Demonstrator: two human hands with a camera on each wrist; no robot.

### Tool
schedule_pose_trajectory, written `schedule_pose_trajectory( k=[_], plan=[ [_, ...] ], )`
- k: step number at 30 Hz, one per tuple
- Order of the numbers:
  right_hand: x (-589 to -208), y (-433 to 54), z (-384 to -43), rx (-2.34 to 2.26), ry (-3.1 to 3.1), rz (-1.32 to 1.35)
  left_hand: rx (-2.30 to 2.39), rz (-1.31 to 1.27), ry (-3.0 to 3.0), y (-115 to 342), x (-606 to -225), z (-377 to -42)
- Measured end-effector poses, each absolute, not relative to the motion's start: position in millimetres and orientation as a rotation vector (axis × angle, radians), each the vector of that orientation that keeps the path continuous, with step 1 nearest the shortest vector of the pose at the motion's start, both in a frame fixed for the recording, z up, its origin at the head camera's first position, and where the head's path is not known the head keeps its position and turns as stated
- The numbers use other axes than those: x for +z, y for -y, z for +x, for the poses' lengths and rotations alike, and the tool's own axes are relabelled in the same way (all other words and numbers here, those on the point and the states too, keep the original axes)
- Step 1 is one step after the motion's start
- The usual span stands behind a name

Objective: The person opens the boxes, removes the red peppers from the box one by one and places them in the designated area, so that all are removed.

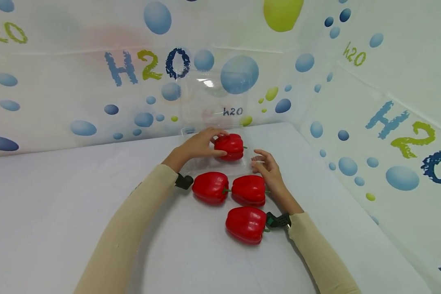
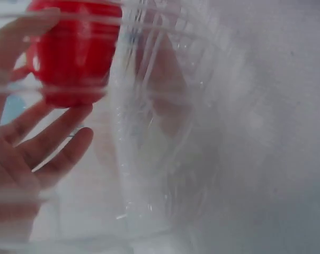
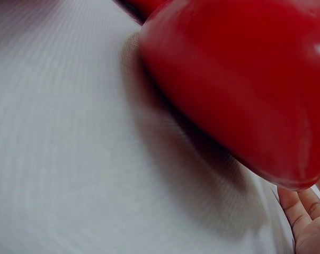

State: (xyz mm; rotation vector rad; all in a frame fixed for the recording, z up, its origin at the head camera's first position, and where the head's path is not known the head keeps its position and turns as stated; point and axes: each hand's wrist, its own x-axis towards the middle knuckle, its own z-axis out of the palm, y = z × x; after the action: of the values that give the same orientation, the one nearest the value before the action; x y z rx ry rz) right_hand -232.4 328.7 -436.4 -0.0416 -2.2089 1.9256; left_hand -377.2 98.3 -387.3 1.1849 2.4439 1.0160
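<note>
A clear plastic clamshell container (image 1: 202,165) stands at the back of the table, its transparent lid (image 1: 209,96) raised against the wall. Inside or just over its base is a red bell pepper (image 1: 229,147), which my left hand (image 1: 200,145) grips from the left, thumb in front and fingers behind. In the left wrist view this pepper (image 2: 78,53) shows through the plastic. My right hand (image 1: 270,169), fingers bent, pinches the container's right edge. Close in the right wrist view is another bell pepper (image 3: 245,90), with part of the right hand (image 3: 313,227) at the lower corner.
Two red bell peppers, a left one (image 1: 210,188) and a right one (image 1: 248,190), lie side by side before the container. A nearer pepper (image 1: 246,225) lies beside the right wrist. White cloth covers the table (image 1: 77,204); a patterned curtain (image 1: 95,94) rises behind.
</note>
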Motion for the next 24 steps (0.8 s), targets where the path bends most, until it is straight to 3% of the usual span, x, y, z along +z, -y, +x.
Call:
schedule_pose_trajectory(
  k=[24],
  plan=[
    [-436.7, -328.7, -232.0, 1.925, 2.201, -0.018, 1.113, 1.225, -2.458, -84.0, -383.8, -364.1]
  ],
)
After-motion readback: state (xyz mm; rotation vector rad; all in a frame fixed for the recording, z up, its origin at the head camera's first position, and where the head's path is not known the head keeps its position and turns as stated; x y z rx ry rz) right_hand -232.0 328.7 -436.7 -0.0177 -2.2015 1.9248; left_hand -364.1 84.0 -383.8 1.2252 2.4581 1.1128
